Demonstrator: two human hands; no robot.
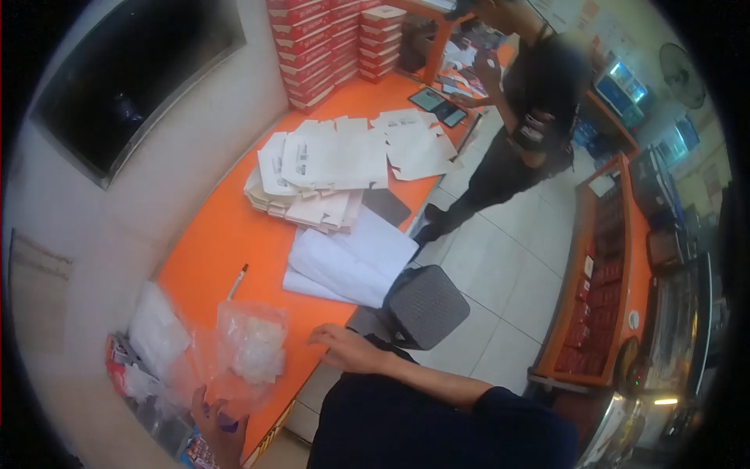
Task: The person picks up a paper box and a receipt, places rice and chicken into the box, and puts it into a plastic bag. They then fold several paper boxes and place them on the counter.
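My left hand (pixel 219 431) is at the lower left, its fingers apart and loosely bent at the near edge of a clear plastic bag (pixel 251 344). Purple patches show on its fingers. Whitish contents lie in the bag on the orange table. My right hand (pixel 348 349) hovers by the table's edge, right of the bag, with nothing in it and its fingers loosely bent. A pen (pixel 237 283) lies beyond the bag. Another pile of white plastic bags (pixel 158 332) sits against the wall.
Flat white cardboard boxes (pixel 336 156) and white sheets (pixel 348 262) cover part of the orange table (pixel 211 227). Red-and-white boxes (pixel 301 59) are stacked at the back. A co-worker (pixel 539 109) stands at the far end near a tablet (pixel 437 105). A grey stool (pixel 430 307) stands beside the table.
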